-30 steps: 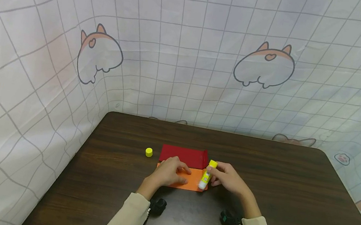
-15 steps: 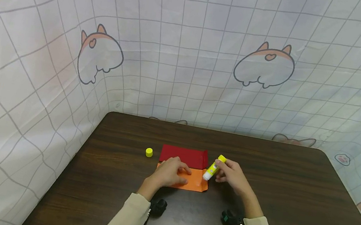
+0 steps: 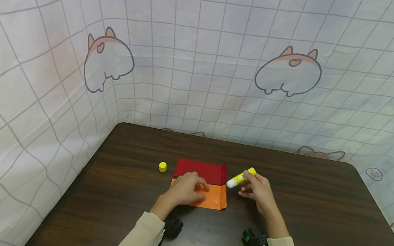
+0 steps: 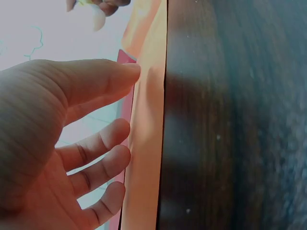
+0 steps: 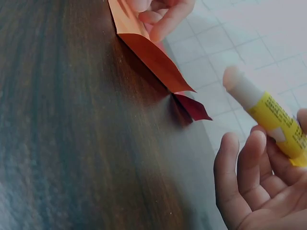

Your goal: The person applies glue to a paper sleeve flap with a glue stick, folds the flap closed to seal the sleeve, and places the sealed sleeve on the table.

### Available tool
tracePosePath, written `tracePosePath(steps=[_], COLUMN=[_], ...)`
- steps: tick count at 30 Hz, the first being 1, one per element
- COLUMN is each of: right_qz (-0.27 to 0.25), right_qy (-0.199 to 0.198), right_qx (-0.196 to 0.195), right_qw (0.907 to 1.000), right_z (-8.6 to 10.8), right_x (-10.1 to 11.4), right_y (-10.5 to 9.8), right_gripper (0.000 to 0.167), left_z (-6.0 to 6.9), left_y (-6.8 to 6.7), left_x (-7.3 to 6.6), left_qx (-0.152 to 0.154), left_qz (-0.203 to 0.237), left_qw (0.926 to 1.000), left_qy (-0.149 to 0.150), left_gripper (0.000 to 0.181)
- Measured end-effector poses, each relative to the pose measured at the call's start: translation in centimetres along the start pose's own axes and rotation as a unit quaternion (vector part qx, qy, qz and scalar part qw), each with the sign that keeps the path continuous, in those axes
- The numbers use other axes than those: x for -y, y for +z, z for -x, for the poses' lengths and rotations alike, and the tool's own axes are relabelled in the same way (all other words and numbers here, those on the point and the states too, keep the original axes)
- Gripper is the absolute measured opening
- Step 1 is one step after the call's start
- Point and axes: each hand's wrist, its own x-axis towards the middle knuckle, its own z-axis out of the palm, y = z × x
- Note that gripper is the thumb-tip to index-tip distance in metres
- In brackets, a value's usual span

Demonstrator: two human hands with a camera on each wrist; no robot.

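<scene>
My left hand (image 3: pixel 185 188) rests its fingertips on an orange paper piece (image 3: pixel 214 198), the fingers loosely bent and gripping nothing. In the right wrist view, the orange paper's flap (image 5: pixel 156 62) at its right end stands raised off the table. A dark red paper piece (image 3: pixel 197 169) lies just behind the orange one, with a fold at its right end. Right of the papers, my right hand (image 3: pixel 260 191) pinches an uncapped yellow glue stick (image 5: pixel 278 122) between thumb and fingers. The stick is tilted, its white end pointing down toward the papers, held apart from them.
A yellow cap (image 3: pixel 162 166) stands on the dark wooden table (image 3: pixel 298 185), left of the papers. Behind the table hangs a white grid-patterned cloth (image 3: pixel 204 77) with cartoon corgis. A black wrist camera is worn on each wrist.
My right hand has moved up and to the right with the glue stick, away from the orange paper's right flap. The stick leans further over. My left hand has stayed in place.
</scene>
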Motion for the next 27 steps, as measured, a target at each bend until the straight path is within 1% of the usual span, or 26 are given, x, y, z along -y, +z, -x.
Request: tracePosePath(steps=[5,12,16,21,27], right_qz=[-0.018,-0.043,-0.061,-0.088,-0.112], right_qy=[0.017,0.027,0.04,0.054,0.059], right_qx=[-0.026,-0.037,-0.044,-0.055,-0.055], right_qw=[0.9994,0.998,0.9964,0.9931,0.9904], right_z=[-0.1,-0.1,-0.2,-0.4,-0.4], right_x=[0.0,-0.2,-0.3,-0.3,-0.6], right_y=[-0.1,-0.4,-0.7,-0.9,-1.0], right_gripper=[0.044,0.044,0.044,0.045,0.044], left_z=[-0.1,-0.2,-0.2,-0.2,-0.4], left_y=[0.0,0.4,0.5,0.9,1.4], left_x=[-0.2,-0.7,-1.2,-1.8,-2.4], left_qx=[-0.004,-0.006,-0.008,-0.003,0.0], left_qz=[0.027,0.076,0.092,0.089,0.064], left_qw=[0.9996,0.9968,0.9952,0.9955,0.9971], left_qy=[0.012,0.024,0.03,0.031,0.041], left_gripper=[0.022,0.029,0.034,0.04,0.042])
